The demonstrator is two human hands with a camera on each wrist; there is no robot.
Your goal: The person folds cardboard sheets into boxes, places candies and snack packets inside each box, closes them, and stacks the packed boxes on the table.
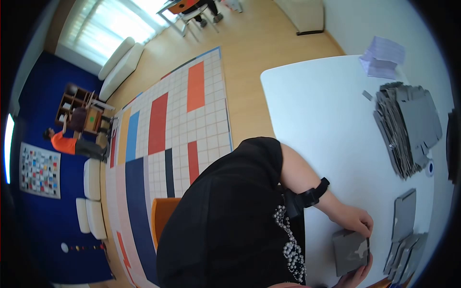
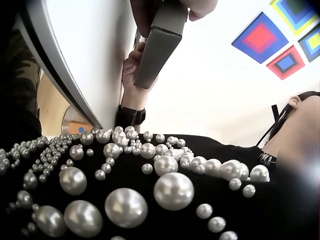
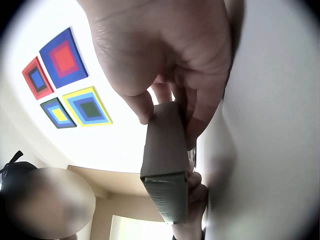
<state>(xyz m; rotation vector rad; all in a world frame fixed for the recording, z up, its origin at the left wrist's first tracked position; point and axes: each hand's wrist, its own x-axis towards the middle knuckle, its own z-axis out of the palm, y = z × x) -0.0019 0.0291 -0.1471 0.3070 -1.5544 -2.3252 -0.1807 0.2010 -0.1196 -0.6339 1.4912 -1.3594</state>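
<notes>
A small, flat grey cardboard box [image 1: 349, 253] with a paler patch on its face is held between my two hands close over the white table. At its far-left corner my left hand [image 1: 354, 220] grips the edge with bent fingers; a black strap circles that forearm. My right hand [image 1: 357, 276] holds the opposite end, partly cut off by the frame. In the right wrist view, the thumb [image 3: 142, 107] lies on one side of the box [image 3: 166, 142] and the fingers on the other. The left wrist view shows the box's narrow side [image 2: 160, 42] between both hands.
On the white table [image 1: 317, 110] a pile of flattened grey cardboard [image 1: 408, 129] lies ahead, with creased paper [image 1: 384, 56] beyond it. Several grey boxes [image 1: 406, 254] stand beside my right hand. An orange chair [image 1: 165, 216] is behind me. Across the room stands a person in orange [image 1: 65, 142].
</notes>
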